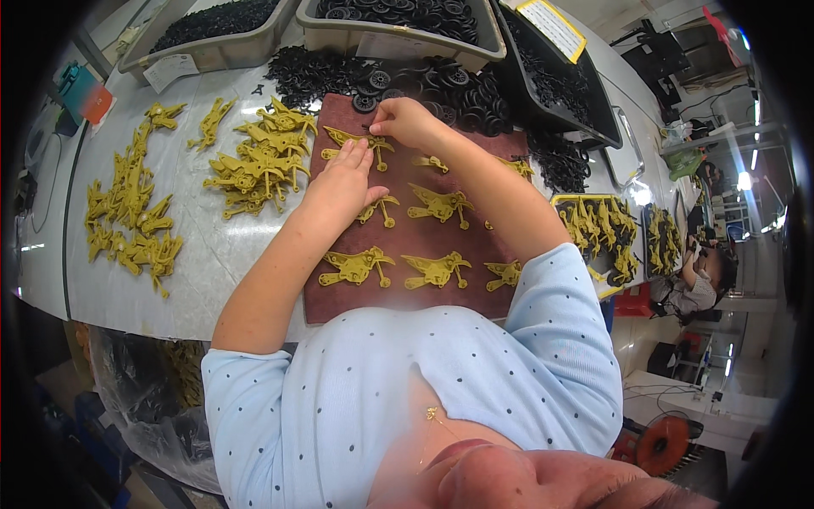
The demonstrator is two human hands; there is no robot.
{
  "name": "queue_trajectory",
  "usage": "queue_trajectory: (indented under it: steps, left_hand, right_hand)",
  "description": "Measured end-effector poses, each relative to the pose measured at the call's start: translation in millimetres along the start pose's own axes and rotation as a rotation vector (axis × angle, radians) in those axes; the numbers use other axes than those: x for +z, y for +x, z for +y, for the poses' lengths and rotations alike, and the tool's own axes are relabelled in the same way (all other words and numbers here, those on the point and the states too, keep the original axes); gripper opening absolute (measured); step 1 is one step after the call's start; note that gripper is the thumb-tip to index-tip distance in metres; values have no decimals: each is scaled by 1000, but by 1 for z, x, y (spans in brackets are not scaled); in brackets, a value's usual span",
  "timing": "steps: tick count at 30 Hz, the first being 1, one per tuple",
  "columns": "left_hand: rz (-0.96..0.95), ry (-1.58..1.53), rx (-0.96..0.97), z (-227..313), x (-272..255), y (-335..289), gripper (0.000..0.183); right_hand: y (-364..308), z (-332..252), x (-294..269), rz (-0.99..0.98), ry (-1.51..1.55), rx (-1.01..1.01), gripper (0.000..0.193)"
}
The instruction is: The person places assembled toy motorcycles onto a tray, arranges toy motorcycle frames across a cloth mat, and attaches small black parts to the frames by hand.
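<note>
A maroon mat [398, 225] lies before me, with yellow plastic frame pieces [437, 204] spread over it in rows. My left hand [339, 178] lies with fingers stretched out on the mat, its fingertips against a yellow piece [339, 136] in the far row. Thumb and fingers of my right hand [407, 123] are pinched together over that same piece. Something small and dark shows at the right fingertips, too small to name. Part of the yellow piece is hidden under both hands.
Loose yellow pieces [263, 161] are heaped left of the mat, with another cluster [131, 208] farther left. Black wheels [454, 81] and small black parts border its far edge. Grey bins [407, 42] and a black bin [593, 110] stand behind. A yellow-rimmed tray [606, 293] sits at right.
</note>
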State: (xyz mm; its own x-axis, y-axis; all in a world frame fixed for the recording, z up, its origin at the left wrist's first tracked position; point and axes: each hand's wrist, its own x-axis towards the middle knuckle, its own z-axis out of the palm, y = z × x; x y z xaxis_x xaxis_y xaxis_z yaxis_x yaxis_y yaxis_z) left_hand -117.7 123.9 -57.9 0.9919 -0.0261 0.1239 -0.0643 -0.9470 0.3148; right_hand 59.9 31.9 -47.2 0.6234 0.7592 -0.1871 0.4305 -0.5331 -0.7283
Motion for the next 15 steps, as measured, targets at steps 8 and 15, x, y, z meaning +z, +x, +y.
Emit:
queue_trajectory:
  steps: [8,15]
  left_hand:
    - [-15,1,-19,3,-5,0,65]
    - [-28,5,-16,1,-4,1,64]
  right_hand:
    - [-7,-6,3,99,-98,-133,18]
    - [-4,1,8,109,-163,-231,18]
